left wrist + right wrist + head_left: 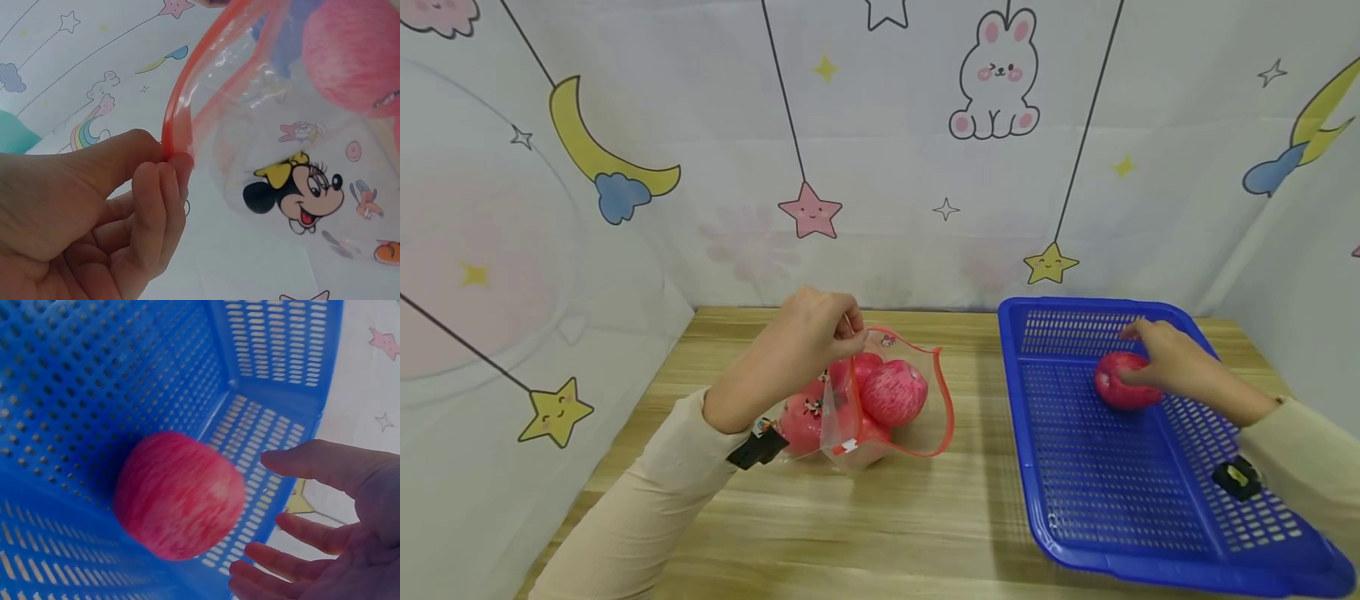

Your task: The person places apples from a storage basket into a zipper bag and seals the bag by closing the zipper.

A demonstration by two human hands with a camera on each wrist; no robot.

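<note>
Basket [1097, 475]: solid blue, hole-grid ptn. Apple [178, 497]: red w/ paler pink streaks. Bag [951, 408]: clear, orange-red trim, multicol. cartoon prints, incl. mouse print [306, 194] in blk w/ yellow bow & red mouth. Fruit [895, 392] in it: pinkish-red, one w/ lt streaks. Table [962, 525]: lt yellow-brn wood grain. Sleeves [666, 475]: cream. Wristbands [758, 448]: blk. Backdrop [895, 158]: white w/ pink & yellow stars [811, 212], yellow moons [571, 125], blue clouds [621, 197], blk outlines, white bunny [996, 92] w/ pink ears.

No word, brand name or number can be read. The one recognisable character mark is a Minnie Mouse print [300, 194] on the clear zip bag [250, 144], right of the fingertips [181, 165] of the left hand [94, 215] in the left wrist view; the smaller cartoon prints [369, 200] farther from those fingertips show no legible lettering.
</note>
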